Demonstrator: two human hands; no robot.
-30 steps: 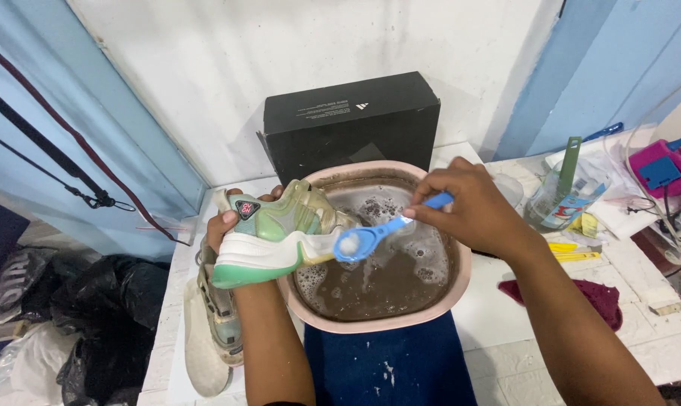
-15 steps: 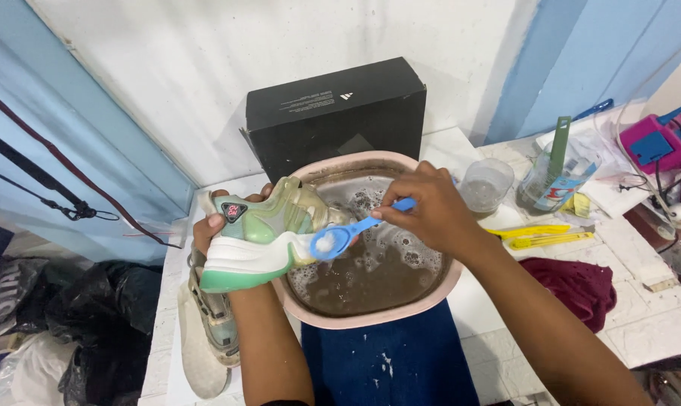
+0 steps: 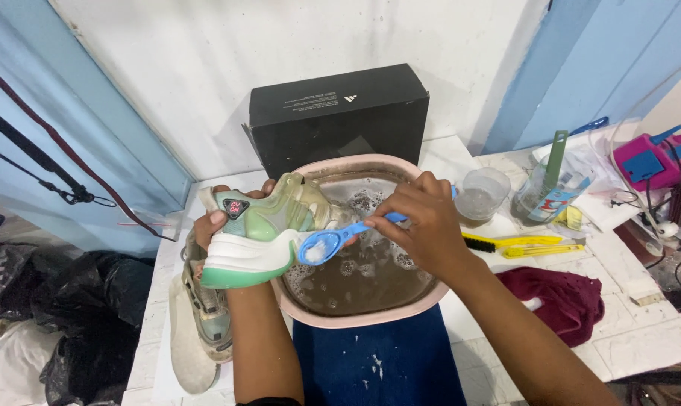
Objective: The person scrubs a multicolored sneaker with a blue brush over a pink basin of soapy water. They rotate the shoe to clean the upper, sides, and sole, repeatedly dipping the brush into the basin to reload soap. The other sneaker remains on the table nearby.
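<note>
Left hand [image 3: 214, 222] wrapped round a green sneaker [image 3: 269, 229], tilted over a pink basin [image 3: 370, 316] of murky water. Right hand [image 3: 423, 225] gripping a blue brush [image 3: 340, 239], bristles touching the sole.

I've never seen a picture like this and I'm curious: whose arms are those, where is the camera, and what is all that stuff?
The arms belong to one person. The camera sits on that person's head and looks down, so you see what they see.

The left hand holds a green and white sneaker by its heel, over the edge of a pink basin of brownish, soapy water. The right hand holds a blue brush, with its foamy head against the sneaker's sole.

Everything rests on a white table. A second sneaker lies below the left arm. Behind the basin stands a black box. To the right are a clear cup, a yellow brush and a dark red cloth.
</note>
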